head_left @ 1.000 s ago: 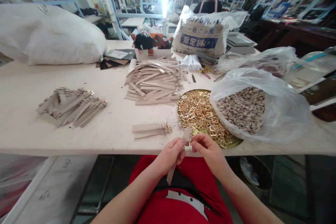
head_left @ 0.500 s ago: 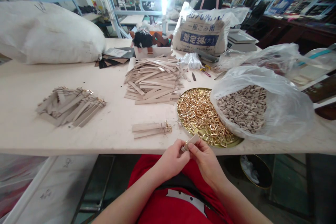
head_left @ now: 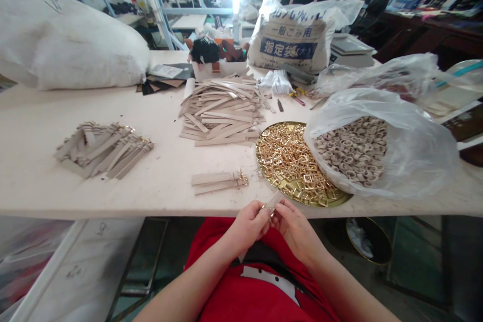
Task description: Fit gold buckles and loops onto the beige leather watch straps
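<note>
My left hand (head_left: pixel 252 220) and my right hand (head_left: pixel 292 224) meet at the table's front edge, fingers closed around a beige strap (head_left: pixel 272 202). Its flat end sticks up between them; a bit of gold metal shows at the left fingertips, and the rest is hidden by my fingers. Just left of my hands, a few straps with gold buckles (head_left: pixel 219 179) lie side by side. A round gold tray (head_left: pixel 341 199) heaped with square gold buckles (head_left: pixel 290 161) is to the right. Behind it, an open clear plastic bag (head_left: pixel 418 156) holds many small beige loops (head_left: pixel 352 151).
A pile of loose beige straps (head_left: pixel 222 110) lies mid-table, with a stack of buckled straps (head_left: pixel 105 148) at left. Large white sacks (head_left: pixel 75 43), a printed bag (head_left: pixel 290 40) and a box (head_left: pixel 219 68) stand behind. Under the table is a bin (head_left: pixel 372 241).
My fingers have shifted on the strap, and less of its flat end shows above them. The view has tilted slightly; the piles on the table look the same.
</note>
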`<state>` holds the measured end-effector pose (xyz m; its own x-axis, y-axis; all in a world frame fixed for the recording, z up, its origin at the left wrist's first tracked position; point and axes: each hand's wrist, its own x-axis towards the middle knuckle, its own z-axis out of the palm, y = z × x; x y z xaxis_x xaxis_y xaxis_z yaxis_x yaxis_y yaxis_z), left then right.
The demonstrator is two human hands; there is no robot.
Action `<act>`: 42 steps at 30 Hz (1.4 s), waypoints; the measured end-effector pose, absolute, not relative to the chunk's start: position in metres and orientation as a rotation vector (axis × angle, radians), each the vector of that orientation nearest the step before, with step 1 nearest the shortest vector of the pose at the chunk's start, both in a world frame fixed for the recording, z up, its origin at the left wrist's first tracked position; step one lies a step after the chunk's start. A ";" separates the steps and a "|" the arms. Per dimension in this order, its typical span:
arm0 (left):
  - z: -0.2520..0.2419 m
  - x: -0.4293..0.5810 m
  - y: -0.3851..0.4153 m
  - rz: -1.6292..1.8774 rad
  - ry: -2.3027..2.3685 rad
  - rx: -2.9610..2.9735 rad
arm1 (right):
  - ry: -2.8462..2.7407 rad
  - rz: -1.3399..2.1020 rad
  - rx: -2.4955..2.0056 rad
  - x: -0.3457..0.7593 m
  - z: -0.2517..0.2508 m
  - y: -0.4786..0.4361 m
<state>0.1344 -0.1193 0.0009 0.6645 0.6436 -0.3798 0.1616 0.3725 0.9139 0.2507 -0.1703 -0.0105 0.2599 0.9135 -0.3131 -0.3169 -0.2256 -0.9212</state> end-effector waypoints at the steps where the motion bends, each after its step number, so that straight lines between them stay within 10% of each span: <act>1: -0.001 0.134 -0.121 0.355 0.830 1.170 | -0.669 1.263 -1.349 0.251 -0.009 -0.172; 12: -0.004 0.128 -0.126 0.341 0.907 1.450 | -1.318 0.708 -1.703 0.263 -0.003 -0.179; 22: 0.007 0.124 -0.112 0.313 0.913 1.613 | -1.025 1.302 -1.423 0.266 0.013 -0.164; 42: -0.017 0.138 -0.096 0.367 0.876 1.270 | -1.219 0.094 -2.237 0.464 0.016 -0.105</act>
<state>0.1382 -0.0955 -0.0166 0.6358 0.6803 -0.3645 0.2182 0.2945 0.9304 0.4639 -0.1051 0.0157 0.5792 0.7883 0.2078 0.7469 -0.4111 -0.5226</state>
